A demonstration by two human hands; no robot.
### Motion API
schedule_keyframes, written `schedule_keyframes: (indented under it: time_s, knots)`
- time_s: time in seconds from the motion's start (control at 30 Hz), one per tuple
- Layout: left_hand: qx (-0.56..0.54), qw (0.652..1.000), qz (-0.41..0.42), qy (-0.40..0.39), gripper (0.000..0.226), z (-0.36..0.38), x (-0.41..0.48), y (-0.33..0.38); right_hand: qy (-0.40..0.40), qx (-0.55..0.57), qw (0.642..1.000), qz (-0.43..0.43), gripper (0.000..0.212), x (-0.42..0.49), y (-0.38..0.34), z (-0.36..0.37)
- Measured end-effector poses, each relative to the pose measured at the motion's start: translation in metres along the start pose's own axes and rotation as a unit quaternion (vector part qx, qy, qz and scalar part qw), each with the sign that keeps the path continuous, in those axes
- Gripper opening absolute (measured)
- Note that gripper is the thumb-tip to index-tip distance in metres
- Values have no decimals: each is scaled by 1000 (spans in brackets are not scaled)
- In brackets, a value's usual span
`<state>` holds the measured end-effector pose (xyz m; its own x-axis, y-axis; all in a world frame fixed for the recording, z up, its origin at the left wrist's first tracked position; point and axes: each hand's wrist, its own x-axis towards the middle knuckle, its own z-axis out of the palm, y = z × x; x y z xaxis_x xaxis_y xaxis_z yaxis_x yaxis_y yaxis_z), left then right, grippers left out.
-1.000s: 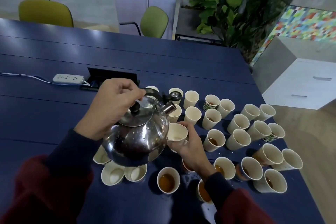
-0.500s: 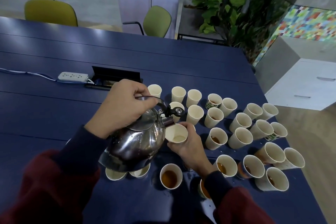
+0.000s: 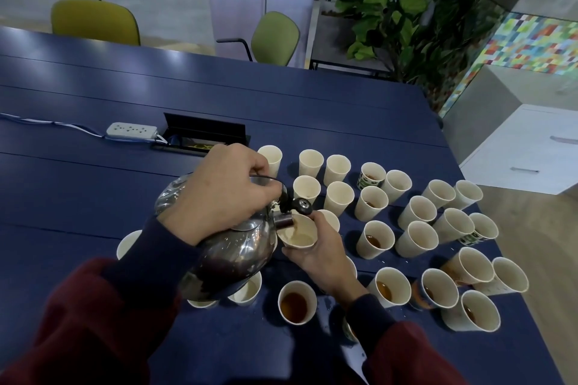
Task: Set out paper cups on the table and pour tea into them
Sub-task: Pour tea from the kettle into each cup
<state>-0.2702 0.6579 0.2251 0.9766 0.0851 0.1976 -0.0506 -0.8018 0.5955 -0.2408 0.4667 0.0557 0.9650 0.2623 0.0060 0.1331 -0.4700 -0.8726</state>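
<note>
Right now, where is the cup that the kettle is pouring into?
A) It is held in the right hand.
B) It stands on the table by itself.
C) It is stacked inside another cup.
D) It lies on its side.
A: the right hand curls round the cup, while the left hand tilts the kettle so that its spout sits at the cup's rim.

Blue table [image 3: 281,109]: paper cups [image 3: 375,239], power strip [image 3: 131,130].
</note>
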Motion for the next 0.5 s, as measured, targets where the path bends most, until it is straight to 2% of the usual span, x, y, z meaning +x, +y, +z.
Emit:
schedule_keyframes:
  time_s: [0.5]
  knots:
    - [14, 1000, 0, -17, 25, 7, -1, 0, -1, -9, 1000, 24, 60, -2, 1, -2]
